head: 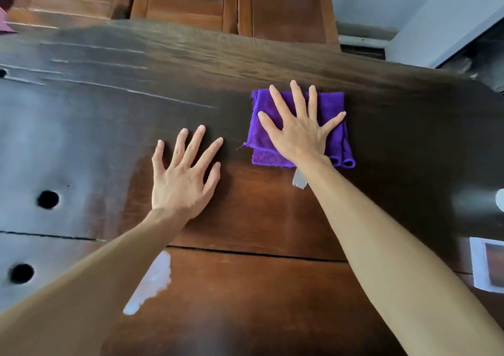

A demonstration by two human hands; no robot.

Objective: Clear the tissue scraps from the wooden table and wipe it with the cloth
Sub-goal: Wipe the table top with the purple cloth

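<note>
A folded purple cloth (334,135) lies on the dark wooden table (109,115), right of centre and near the far edge. My right hand (297,129) rests flat on top of it, fingers spread, pressing rather than gripping. A small white label (299,180) sticks out from under the cloth's near edge by my wrist. My left hand (182,173) lies flat on the bare wood to the left of the cloth, fingers apart, holding nothing. A pale patch (152,282) shows beside my left forearm; I cannot tell if it is glare or a scrap.
Two round holes (48,199) (21,273) pierce the table at the left. A white-bordered card (488,268) lies at the right edge, with a blurred white object (500,200) above it. Wooden chairs (188,1) stand beyond the far edge.
</note>
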